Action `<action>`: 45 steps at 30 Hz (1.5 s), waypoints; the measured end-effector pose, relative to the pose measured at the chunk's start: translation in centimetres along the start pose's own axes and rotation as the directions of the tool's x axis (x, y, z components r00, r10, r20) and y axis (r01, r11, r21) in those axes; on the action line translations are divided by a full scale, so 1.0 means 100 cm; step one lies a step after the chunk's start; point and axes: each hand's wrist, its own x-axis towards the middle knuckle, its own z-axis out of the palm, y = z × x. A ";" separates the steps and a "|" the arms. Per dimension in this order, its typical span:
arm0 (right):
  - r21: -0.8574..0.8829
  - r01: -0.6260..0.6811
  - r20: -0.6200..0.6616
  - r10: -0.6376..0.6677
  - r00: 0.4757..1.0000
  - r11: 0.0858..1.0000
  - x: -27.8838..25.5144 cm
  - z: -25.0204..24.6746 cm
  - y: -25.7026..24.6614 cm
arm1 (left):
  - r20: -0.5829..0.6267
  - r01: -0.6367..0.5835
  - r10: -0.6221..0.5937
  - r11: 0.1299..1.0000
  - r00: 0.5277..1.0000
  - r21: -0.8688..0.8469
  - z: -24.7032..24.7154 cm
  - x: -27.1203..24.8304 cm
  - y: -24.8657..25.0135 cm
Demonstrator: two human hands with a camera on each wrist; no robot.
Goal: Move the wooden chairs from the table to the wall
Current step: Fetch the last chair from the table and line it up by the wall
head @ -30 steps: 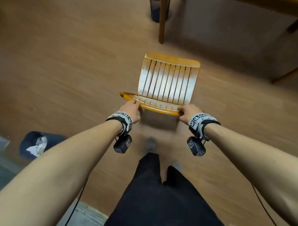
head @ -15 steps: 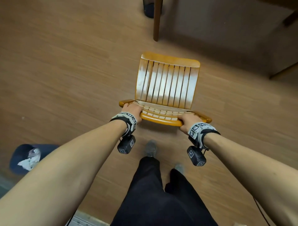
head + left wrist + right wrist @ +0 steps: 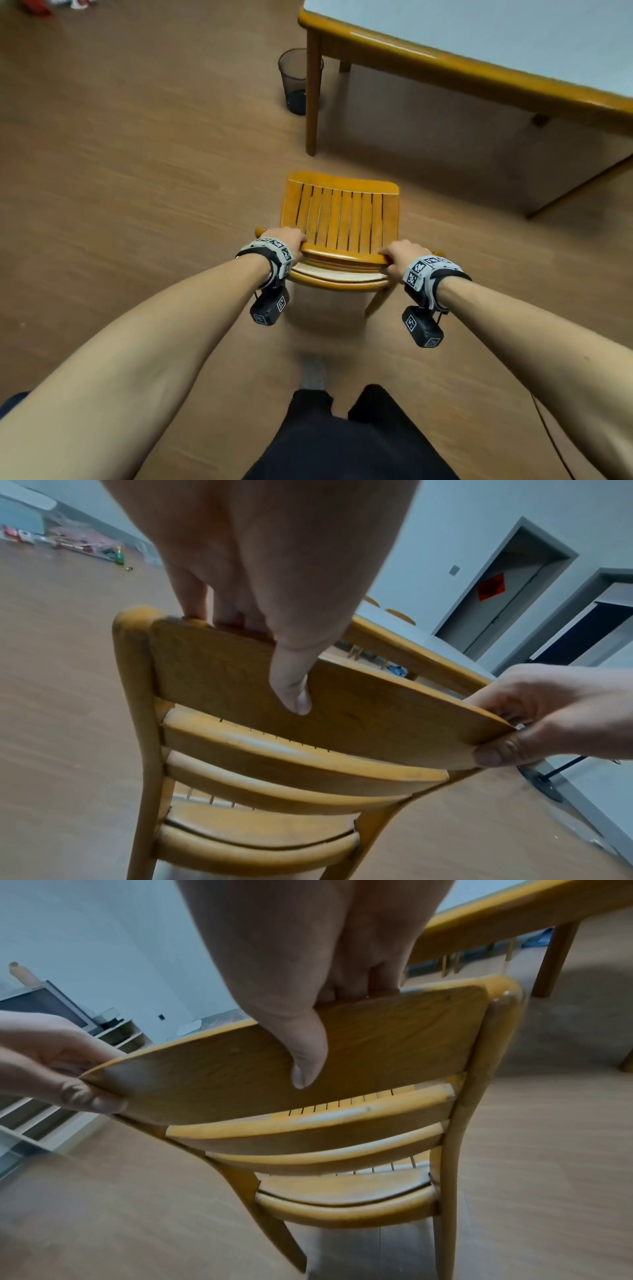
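Observation:
A wooden chair [image 3: 342, 219] with a slatted seat stands on the floor in front of me, its back towards me. My left hand [image 3: 286, 240] grips the left end of the top back rail [image 3: 260, 685], fingers over the top and thumb on the rear face. My right hand [image 3: 399, 251] grips the right end of the same rail [image 3: 394, 1042] in the same way. The table [image 3: 462, 68], with a wooden rim and pale top, stands beyond the chair to the right.
A dark wire bin [image 3: 296, 80] stands by the table leg [image 3: 311, 99]. Bare wood floor [image 3: 137, 205] spreads to the left. White shelving [image 3: 51, 1031] lines a wall at left, and doors [image 3: 507, 593] show beyond the table. My legs [image 3: 342, 442] are just behind the chair.
The chair has come back towards me, away from the table, with both hands still on the top rail. The view has lifted, so the table top now shows and the blue bin at lower left has gone.

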 end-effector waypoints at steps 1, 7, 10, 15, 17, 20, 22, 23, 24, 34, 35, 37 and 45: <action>0.001 -0.006 -0.012 0.006 1.000 1.000 0.005 -0.011 0.002 | -0.005 -0.009 0.009 1.000 1.000 -0.011 -0.012 0.006 -0.001; -0.012 -0.008 -0.063 0.008 0.998 1.000 0.037 -0.074 0.016 | -0.011 -0.026 0.025 0.999 1.000 -0.048 -0.077 0.042 -0.003; -0.025 -0.020 -0.120 0.017 0.993 0.999 0.056 -0.108 0.027 | -0.003 -0.017 0.016 0.998 1.000 -0.055 -0.112 0.063 -0.001; -0.047 -0.004 -0.104 -0.001 0.995 0.999 0.100 -0.157 0.045 | -0.061 0.037 -0.039 0.998 0.997 -0.046 -0.155 0.098 0.007; -0.058 0.020 -0.079 -0.025 0.997 0.998 0.114 -0.169 0.050 | -0.037 0.053 -0.054 0.998 0.998 -0.036 -0.166 0.110 0.011; -0.073 0.079 -0.073 -0.084 0.994 0.994 0.135 -0.192 0.061 | -0.015 0.105 -0.105 0.994 0.994 -0.042 -0.190 0.129 0.016; -0.079 0.106 -0.053 -0.111 0.992 0.991 0.145 -0.205 0.065 | -0.006 0.142 -0.143 0.988 0.990 -0.058 -0.201 0.133 0.019; -0.086 0.120 -0.042 -0.124 0.991 0.989 0.151 -0.210 0.066 | 0.001 0.161 -0.161 0.985 0.987 -0.070 -0.205 0.135 0.019; -0.100 0.130 -0.031 -0.134 0.991 0.986 0.155 -0.215 0.067 | 0.006 0.176 -0.176 0.982 0.984 -0.073 -0.207 0.136 0.020; -0.195 0.272 0.032 -0.271 0.962 0.942 0.194 -0.238 0.042 | 0.030 0.343 -0.342 0.925 0.939 -0.165 -0.188 0.125 0.002; -0.214 0.290 0.033 -0.290 0.956 0.933 0.199 -0.238 0.034 | 0.028 0.361 -0.362 0.916 0.932 -0.175 -0.186 0.122 -0.004; -0.245 0.331 0.041 -0.332 0.943 0.911 0.209 -0.239 0.014 | 0.029 0.400 -0.402 0.895 0.915 -0.198 -0.180 0.114 -0.019; -0.364 0.460 0.081 -0.464 0.882 0.810 0.252 -0.244 -0.088 | 0.047 0.541 -0.549 0.800 0.835 -0.261 -0.162 0.082 -0.103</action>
